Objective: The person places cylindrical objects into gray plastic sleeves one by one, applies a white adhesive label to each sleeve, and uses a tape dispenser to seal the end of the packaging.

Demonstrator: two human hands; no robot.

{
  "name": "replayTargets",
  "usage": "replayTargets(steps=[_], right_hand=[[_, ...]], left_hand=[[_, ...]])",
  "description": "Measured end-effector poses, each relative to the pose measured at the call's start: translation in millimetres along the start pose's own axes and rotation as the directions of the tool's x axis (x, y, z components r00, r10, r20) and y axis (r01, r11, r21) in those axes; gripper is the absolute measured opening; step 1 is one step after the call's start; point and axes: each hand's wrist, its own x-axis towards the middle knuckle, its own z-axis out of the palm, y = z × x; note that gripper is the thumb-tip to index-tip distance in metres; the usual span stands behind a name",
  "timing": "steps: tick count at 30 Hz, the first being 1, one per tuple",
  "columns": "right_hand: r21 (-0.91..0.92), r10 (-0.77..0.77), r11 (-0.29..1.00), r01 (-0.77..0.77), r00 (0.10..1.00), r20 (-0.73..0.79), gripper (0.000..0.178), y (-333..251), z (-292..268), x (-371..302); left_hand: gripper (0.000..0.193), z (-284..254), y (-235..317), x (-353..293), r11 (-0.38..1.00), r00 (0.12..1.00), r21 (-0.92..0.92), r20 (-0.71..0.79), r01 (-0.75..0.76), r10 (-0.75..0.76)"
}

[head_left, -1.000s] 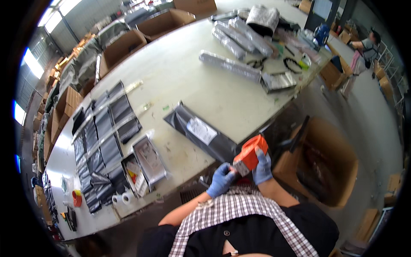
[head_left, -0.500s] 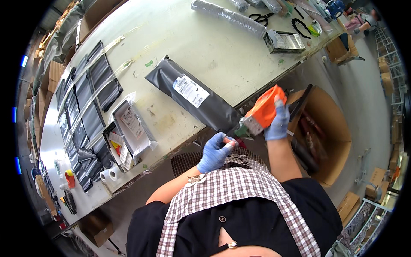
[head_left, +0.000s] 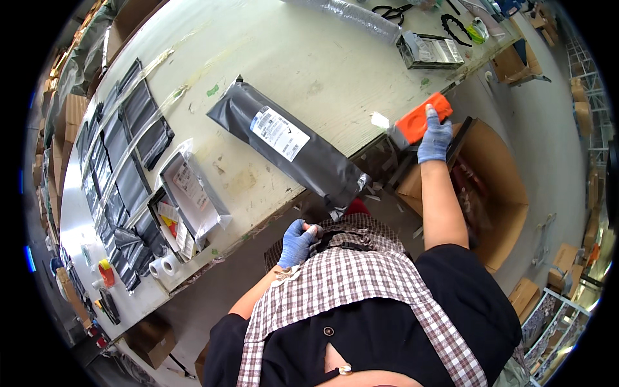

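My right hand (head_left: 436,137), in a blue glove with bare fingertips, is closed around an orange tape dispenser (head_left: 422,118) near the table's right edge. A long black plastic-wrapped parcel (head_left: 316,162) with a white label (head_left: 280,133) lies slantwise on the table. Its near end sticks out past the edge, with shiny crumpled tape (head_left: 363,182) on one corner. My left hand (head_left: 300,242), gloved the same way, is drawn in before the checked apron, apart from the parcel. Its fingers are curled together; whether anything is in them is hidden.
Flat black bags (head_left: 132,174) lie under clear strips at left, beside an open grey box (head_left: 193,190) and tape rolls (head_left: 171,263). Bubble wrap (head_left: 351,16), scissors (head_left: 392,13) and a small box (head_left: 431,51) sit at the far side. A large carton (head_left: 506,206) stands right of the table.
My right hand has carried the tape dispenser up and right, away from the parcel's end. My left hand has let go of that end and pulled back left toward my waist.
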Motion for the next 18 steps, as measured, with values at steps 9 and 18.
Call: replayTargets(steps=[9, 18], right_hand=[[0.352, 0.280, 0.844, -0.406, 0.891, 0.357, 0.046, -59, 5, -85], [0.394, 0.286, 0.815, -0.426, 0.886, 0.366, 0.046, -105, 12, -122]], left_hand=[[0.065, 42, 92, -9, 0.702, 0.723, 0.192, 0.295, -0.686, 0.625], [0.022, 75, 99, 2, 0.938, 0.876, -0.078, 0.340, -0.337, 0.343]])
